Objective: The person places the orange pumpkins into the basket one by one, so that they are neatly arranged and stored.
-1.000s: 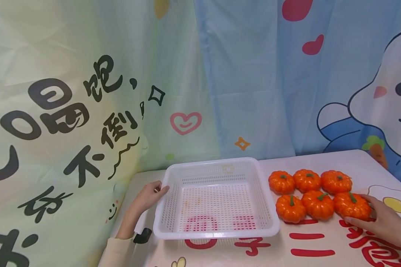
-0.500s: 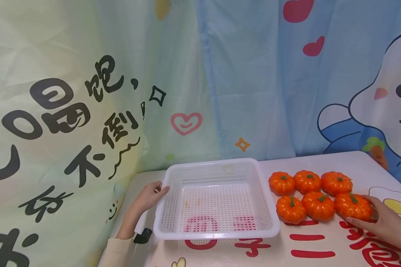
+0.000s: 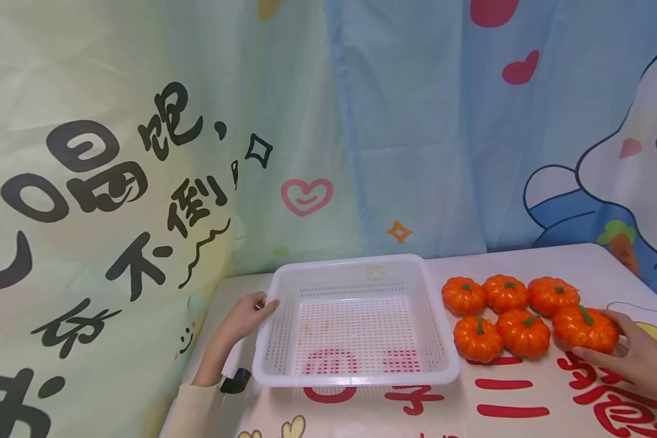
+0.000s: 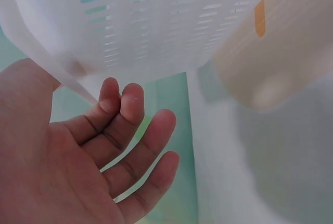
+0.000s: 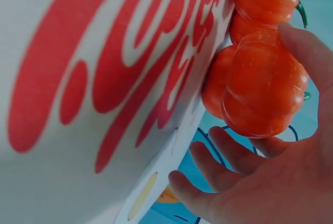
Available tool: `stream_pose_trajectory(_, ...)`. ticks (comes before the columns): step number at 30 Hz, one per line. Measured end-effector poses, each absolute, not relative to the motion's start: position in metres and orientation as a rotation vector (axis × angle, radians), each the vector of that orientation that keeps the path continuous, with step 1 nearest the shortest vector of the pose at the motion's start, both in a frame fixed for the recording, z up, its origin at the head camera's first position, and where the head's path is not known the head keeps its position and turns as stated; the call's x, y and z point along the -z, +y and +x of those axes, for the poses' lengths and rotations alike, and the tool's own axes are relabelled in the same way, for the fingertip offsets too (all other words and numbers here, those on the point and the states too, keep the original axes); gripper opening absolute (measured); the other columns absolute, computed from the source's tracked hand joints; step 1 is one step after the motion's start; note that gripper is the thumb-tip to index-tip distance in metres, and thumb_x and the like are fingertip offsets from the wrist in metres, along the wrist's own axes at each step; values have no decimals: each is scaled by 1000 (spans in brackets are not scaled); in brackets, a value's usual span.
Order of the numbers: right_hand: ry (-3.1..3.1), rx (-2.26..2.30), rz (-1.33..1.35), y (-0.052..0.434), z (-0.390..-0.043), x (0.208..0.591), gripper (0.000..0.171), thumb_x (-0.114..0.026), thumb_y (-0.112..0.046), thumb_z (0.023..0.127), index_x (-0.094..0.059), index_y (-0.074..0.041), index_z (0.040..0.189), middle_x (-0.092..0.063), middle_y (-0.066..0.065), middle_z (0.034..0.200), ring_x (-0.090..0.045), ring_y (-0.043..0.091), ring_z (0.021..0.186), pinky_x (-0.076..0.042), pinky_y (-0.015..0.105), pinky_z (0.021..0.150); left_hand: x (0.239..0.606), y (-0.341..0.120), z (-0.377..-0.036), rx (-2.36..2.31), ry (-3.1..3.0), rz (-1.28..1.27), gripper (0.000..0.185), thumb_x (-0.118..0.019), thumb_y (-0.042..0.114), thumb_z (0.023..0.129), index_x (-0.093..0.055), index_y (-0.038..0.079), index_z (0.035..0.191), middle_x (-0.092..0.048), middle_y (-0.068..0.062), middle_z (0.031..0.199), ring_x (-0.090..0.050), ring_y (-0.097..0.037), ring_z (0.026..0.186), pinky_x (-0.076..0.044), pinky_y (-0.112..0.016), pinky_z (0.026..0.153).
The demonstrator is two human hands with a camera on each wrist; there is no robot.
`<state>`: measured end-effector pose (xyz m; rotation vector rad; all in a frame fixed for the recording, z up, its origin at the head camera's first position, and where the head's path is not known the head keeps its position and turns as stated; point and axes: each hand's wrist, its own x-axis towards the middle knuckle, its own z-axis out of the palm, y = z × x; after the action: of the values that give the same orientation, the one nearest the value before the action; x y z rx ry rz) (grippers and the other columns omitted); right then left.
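An empty white perforated basket (image 3: 356, 380) sits mid-table. My left hand (image 3: 246, 317) rests against its left rim; in the left wrist view the fingers (image 4: 130, 125) lie loose under the basket wall (image 4: 156, 21), gripping nothing. Right of the basket lie several orange toy pumpkins in two rows (image 3: 504, 293). My right hand (image 3: 624, 344) cups the front-right pumpkin (image 3: 583, 328), thumb on its near side and fingers round its far side. The right wrist view shows that pumpkin (image 5: 263, 86) against my thumb (image 5: 307, 52), with other pumpkins behind it.
The table (image 3: 525, 401) carries red printed characters and a yellow egg drawing (image 3: 654, 331). Printed curtains (image 3: 361, 121) hang close behind and to the left. A small black object (image 3: 235, 380) lies by my left wrist. The table's right edge is near my right hand.
The front-right pumpkin has shifted a little to the right and away from its neighbour, in my right hand. The left hand and basket have stayed put.
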<state>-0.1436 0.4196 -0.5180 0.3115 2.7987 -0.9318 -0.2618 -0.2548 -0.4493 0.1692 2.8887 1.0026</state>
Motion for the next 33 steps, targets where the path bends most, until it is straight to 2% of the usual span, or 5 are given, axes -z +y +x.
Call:
stream_pose_trajectory(3,2821,922,315,419,-144,515,126,-64,-65,88,9,21,145,-12,49,133,-20,64,118,-38,78,91,450,-256,-261,-1010,2884,165,30,-63,34,98,-61,6,89,-66,-7,84,-58,-14,69,-47,-26,58)
stream_pose_trajectory(7,2832,924,323,417,-143,511,124,-64,-62,89,9,21,145,-11,49,133,-19,64,118,-35,79,92,451,-256,-260,-1027,2879,178,30,-62,35,98,-61,6,91,-66,-8,85,-59,-15,70,-47,-27,59)
stream_pose_trajectory(16,2880,875,308,414,-145,503,115,-63,-58,92,3,19,147,-16,48,133,-22,63,118,-40,77,89,452,-256,-259,-1039,2862,164,29,-63,34,98,-62,7,90,-66,-7,85,-59,-15,70,-47,-26,59)
stream_pose_trajectory(28,2916,867,312,411,-147,491,120,-65,-60,89,8,13,150,-13,45,139,-23,62,117,-40,79,87,451,-254,-265,-1032,2878,193,31,-63,36,98,-60,6,89,-67,-7,87,-59,-15,71,-48,-27,58)
stream_pose_trajectory(33,2913,893,290,403,-150,482,116,-67,-56,90,4,16,149,-16,46,136,-24,62,116,-49,71,84,452,-256,-262,-1033,2875,165,30,-63,36,98,-60,7,89,-67,-7,87,-59,-15,72,-48,-26,60)
